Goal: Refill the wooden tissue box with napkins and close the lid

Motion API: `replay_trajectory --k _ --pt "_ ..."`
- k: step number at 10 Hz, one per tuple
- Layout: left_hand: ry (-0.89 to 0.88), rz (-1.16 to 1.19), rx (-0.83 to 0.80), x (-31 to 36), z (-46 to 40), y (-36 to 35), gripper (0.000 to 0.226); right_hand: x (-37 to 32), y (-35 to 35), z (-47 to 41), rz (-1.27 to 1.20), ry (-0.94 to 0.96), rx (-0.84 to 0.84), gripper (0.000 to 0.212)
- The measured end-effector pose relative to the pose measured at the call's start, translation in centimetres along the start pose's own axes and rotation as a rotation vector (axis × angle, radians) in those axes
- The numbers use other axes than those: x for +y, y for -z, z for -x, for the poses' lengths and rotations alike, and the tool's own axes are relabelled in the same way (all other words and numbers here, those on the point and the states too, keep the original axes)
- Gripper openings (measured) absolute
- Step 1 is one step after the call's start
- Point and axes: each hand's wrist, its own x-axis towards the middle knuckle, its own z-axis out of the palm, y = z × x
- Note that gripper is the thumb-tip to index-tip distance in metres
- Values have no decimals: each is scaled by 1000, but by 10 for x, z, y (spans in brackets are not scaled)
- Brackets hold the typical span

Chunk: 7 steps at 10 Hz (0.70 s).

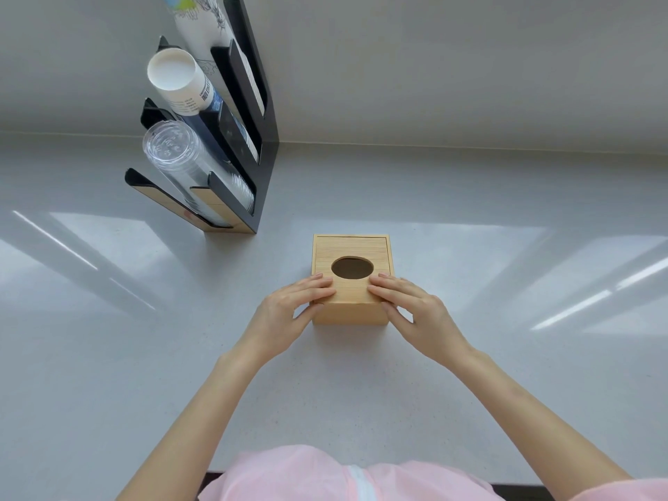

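On a pale grey table [470,374] backed by a plain wall, the wooden tissue box [351,312] sits just ahead of me, a light-grained cube with a sliding lid [352,247] seated in its top and an oval opening [352,267] cut through the middle. The hole shows only dark inside; no napkin pokes out. The lid lies flat within the box's rim, its near edge under my fingertips. My left hand [285,312] comes in from the left, fingers laid flat on the near-left corner of the lid, thumb tucked against the box's front-left edge. My right hand [415,312] mirrors it on the near-right corner, fingers pressed on top, thumb down the side. Both grips press on the box rather than close around it. My bare forearms stretch forward from pink sleeves [325,475]. Well apart at far left stands a black cup rack [267,146] stacked with paper cups [177,81] and clear cups [180,153].
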Motion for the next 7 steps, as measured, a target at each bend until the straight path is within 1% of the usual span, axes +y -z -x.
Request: replay_trajectory --k 2,3,4,5,6,7 --pt "-35 -86 25 -1 1 -3 34 3 -3 1 28 16 32 36" --pt "-35 -142 69 1 4 -6 38 2 -7 4 70 33 62 35" --pt "-39 -183 92 4 4 -7 39 -1 -8 5 121 55 55 37" --pt "-72 -266 89 6 4 -10 40 -1 -5 7 229 102 6 43" --pt "-77 -269 76 8 0 -8 45 0 -3 7 285 108 -23 50" --pt "14 -280 -1 20 -11 0 62 -8 4 0 274 8 -85 61"
